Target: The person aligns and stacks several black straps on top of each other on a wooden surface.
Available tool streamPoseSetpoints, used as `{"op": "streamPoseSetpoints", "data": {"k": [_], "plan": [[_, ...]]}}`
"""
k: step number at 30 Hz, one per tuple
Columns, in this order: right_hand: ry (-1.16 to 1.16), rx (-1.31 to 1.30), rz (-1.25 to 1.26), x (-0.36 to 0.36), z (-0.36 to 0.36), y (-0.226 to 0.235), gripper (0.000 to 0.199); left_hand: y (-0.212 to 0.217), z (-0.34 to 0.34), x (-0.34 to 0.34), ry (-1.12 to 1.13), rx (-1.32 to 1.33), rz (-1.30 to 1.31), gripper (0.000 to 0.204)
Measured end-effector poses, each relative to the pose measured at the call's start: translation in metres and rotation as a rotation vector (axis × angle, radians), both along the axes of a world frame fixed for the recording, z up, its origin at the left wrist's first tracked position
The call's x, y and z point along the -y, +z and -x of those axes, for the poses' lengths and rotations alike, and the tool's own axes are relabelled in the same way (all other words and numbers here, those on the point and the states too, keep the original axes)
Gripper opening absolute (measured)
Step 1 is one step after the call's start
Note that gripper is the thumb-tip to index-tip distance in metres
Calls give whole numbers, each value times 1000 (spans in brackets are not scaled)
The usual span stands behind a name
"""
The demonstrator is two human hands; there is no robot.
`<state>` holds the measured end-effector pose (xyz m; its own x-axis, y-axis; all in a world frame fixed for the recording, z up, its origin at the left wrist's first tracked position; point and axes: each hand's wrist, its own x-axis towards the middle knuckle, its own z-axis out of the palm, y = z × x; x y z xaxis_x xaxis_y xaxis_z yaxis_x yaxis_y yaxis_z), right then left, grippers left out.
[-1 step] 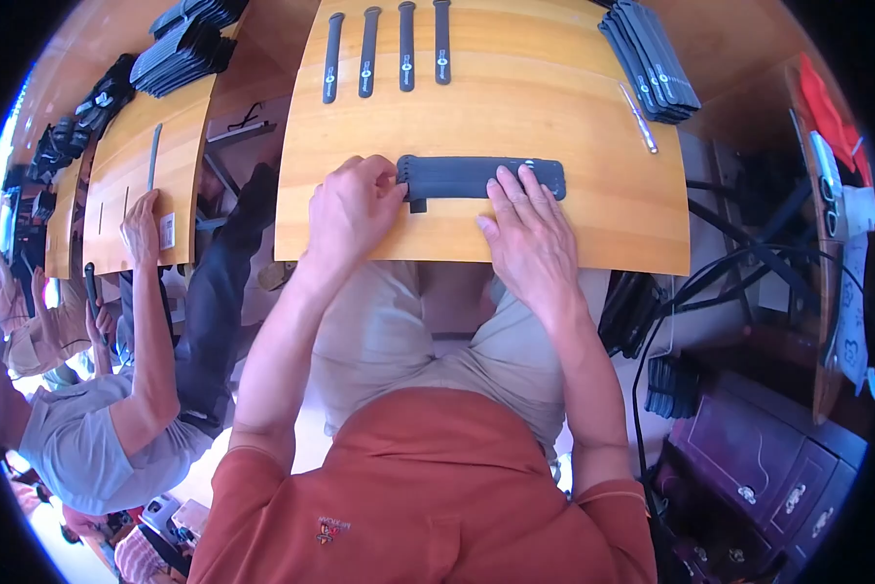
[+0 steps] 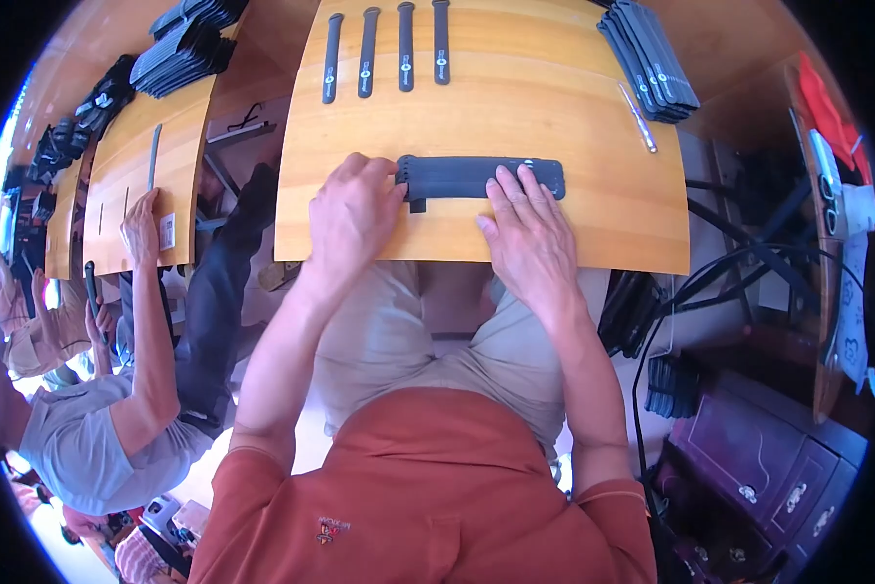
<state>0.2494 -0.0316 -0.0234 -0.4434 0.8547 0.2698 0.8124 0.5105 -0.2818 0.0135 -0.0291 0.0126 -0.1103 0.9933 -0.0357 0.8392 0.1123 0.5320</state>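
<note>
Dark grey flat straps (image 2: 457,178) lie side by side across the near part of the wooden table, forming one wide band with small notches at the left end. My left hand (image 2: 357,209) is closed, thumb and fingertips pinched at that left end. My right hand (image 2: 532,229) lies flat with its fingers stretched over the band's right part, covering some of it. A small black square (image 2: 418,205) sits against the band's near edge, by my left fingertips. Farther off, several single straps (image 2: 405,49) with pale round marks lie in a row.
At the table's far right lies a stack of dark straps (image 2: 649,63), with a silver pen (image 2: 638,119) on the near side of it. To the left, a co-worker's hand (image 2: 141,229) rests at another table (image 2: 131,146). A black cable (image 2: 642,389) hangs right of my table.
My left hand has turned very slightly at the band's left end. My right hand and the straps look the same.
</note>
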Motion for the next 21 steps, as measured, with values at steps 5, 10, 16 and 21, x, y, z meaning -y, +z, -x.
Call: {"op": "streamPoseSetpoints", "data": {"k": [5, 10, 16, 21], "plan": [[-4, 12, -15, -1, 0, -2, 45, -18, -33, 25, -471, -356, -342, 53], [20, -14, -12, -1, -5, -2, 48, -24, -14, 38, -449, -377, -252, 66], [-51, 50, 29, 3, -23, -1, 61, -20, 14, 46, -474, -341, -227, 66], [-24, 57, 32, 5, -25, 1, 60, -21, 16, 49, -458, -317, -251, 65]]}}
